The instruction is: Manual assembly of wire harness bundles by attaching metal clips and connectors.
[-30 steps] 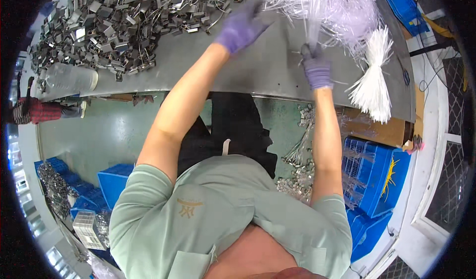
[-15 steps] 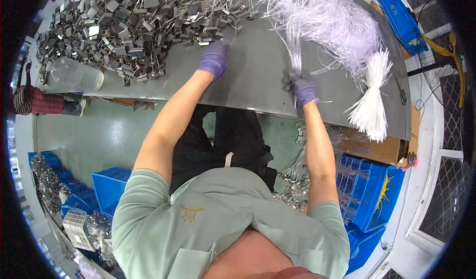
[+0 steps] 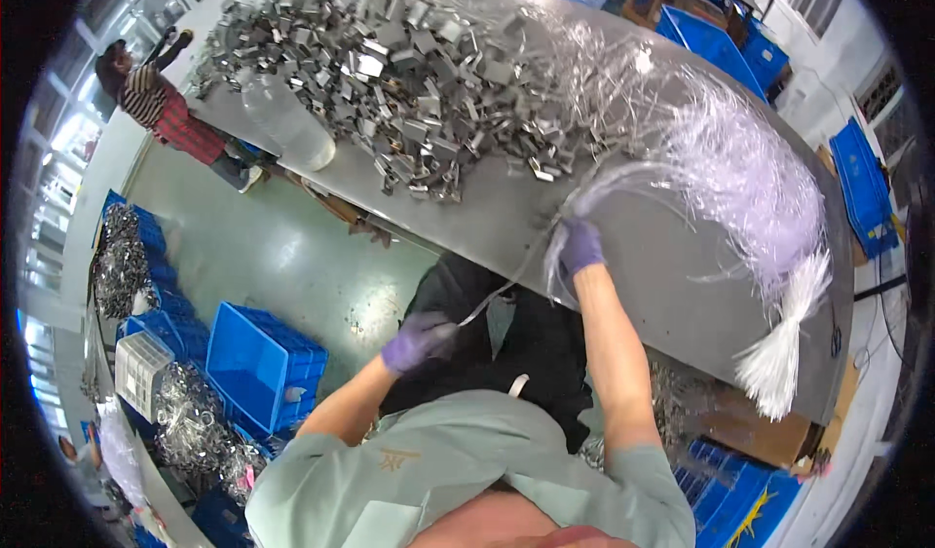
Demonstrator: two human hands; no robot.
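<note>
My left hand (image 3: 419, 341), in a purple glove, is off the table in front of my body, its fingers closed on the end of a thin pale wire strand (image 3: 487, 302). That strand runs up to the table edge by my right hand (image 3: 581, 244), also gloved in purple. My right hand is closed around a thin bunch of clear wires (image 3: 623, 176) just inside the table edge. Beyond it, these wires trail toward a large bundle of clear wires (image 3: 755, 178) with white ends (image 3: 794, 339). A heap of small grey block-shaped parts with wires (image 3: 429, 90) covers the far left of the table.
A clear plastic bottle or jar (image 3: 282, 124) lies at the table's left edge. A blue crate (image 3: 263, 363) and a white basket (image 3: 143, 373) stand at the lower left. Another person (image 3: 166, 110) stands at the far left. Blue trays (image 3: 862, 188) are at the right.
My left hand has come back from beside the heap to in front of my body, drawing a strand with it. The view has turned left, bringing more of the room in.
</note>
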